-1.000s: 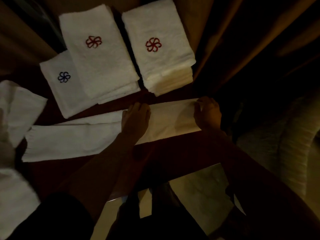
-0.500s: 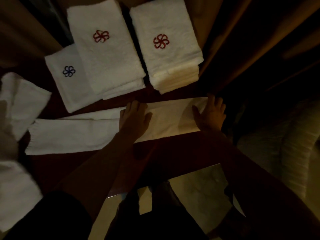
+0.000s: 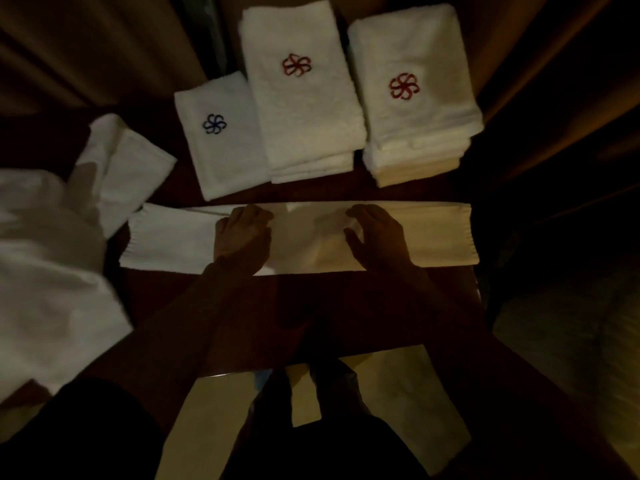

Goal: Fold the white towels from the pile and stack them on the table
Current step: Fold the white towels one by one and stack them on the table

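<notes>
Several unfolded white towels lie heaped in a pile (image 3: 52,271) at the far left of my feed, spilling over the edge of the counter (image 3: 346,306), a dark reddish wood top. One loose towel (image 3: 138,168) lies slack against the pile's far side. Next along sits a small folded towel (image 3: 221,157) with a blue pinwheel emblem, flat on the counter and touching the middle stack (image 3: 304,116), which is taller and carries a red emblem. Just beside that, a narrow gap apart, stands the right stack (image 3: 415,126), thicker, also with a red emblem.

Nearer to me, the long towel (image 3: 166,237) being folded runs as a narrow strip across the counter, from just beside the pile to the right edge. The left hand (image 3: 242,237) lies palm down on its middle, fingers (image 3: 252,216) pressed together and flat on the cloth. The right hand (image 3: 377,237) rests further right on the same strip, its fingers (image 3: 367,213) close together and slightly bent, thumb spread apart.

Behind the counter hang brown curtains (image 3: 86,46) in heavy folds. Below its near edge I see pale floor (image 3: 398,393). At the far right a pale ribbed shape (image 3: 554,327) shows; the light is too dim to be sure, but it may be upholstery.
</notes>
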{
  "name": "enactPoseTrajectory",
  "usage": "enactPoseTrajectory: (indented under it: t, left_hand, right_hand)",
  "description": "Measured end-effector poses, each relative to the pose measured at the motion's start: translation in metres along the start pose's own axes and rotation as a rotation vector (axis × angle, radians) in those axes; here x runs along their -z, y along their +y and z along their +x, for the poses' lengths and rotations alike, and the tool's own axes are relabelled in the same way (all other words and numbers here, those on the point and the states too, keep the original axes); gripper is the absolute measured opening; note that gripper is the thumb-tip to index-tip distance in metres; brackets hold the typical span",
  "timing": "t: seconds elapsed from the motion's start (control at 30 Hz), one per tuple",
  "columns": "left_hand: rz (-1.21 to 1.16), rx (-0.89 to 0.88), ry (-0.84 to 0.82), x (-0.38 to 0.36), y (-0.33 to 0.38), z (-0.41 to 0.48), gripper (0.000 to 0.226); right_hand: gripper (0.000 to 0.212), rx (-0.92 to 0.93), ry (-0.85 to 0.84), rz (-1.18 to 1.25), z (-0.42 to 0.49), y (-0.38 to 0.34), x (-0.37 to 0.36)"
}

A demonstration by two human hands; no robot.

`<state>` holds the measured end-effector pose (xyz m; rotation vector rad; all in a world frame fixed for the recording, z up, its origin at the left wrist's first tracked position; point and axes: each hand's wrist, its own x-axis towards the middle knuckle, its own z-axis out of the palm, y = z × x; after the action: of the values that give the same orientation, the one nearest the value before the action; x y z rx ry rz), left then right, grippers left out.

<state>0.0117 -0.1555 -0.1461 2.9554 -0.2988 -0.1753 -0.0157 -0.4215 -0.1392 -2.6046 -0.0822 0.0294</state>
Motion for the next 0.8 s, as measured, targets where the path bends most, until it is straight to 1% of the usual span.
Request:
enactPoseTrajectory:
  t: [0.1,0.17,0.3,0.4,0.5,0.63,0.8]
  left_hand:
    - [0.005,0.059,-0.032,0.006,-0.031,-0.009,0.034]
    - [0.016,0.079,-0.037,0.009,-0.047,-0.012,0.035]
    - [0.014,0.098,-0.053,0.013,-0.071,-0.011,0.037]
    - [0.032,0.113,-0.066,0.014,-0.081,-0.011,0.034]
    - [0.038,0.14,-0.016,0.016,-0.084,-0.011,0.028]
    - [-0.007,0.209,0.08,0.02,-0.083,-0.01,0.026]
    - [-0.022,0.234,0.064,0.017,-0.09,-0.005,0.028]
  right_hand:
    - [0.045,-0.136,-0.193,-0.068,0.004,-0.019,-0.008]
    - [0.047,-0.169,-0.241,-0.116,0.008,-0.028,-0.009]
    - [0.045,-0.203,-0.253,-0.146,0.014,-0.039,-0.01]
    - [0.039,-0.248,-0.258,-0.176,0.022,-0.043,-0.009]
    - [0.03,-0.297,-0.211,-0.155,0.029,-0.046,-0.012]
    - [0.025,-0.362,-0.141,-0.083,0.035,-0.049,-0.017]
    - [0.024,-0.442,-0.169,-0.136,0.039,-0.051,-0.022]
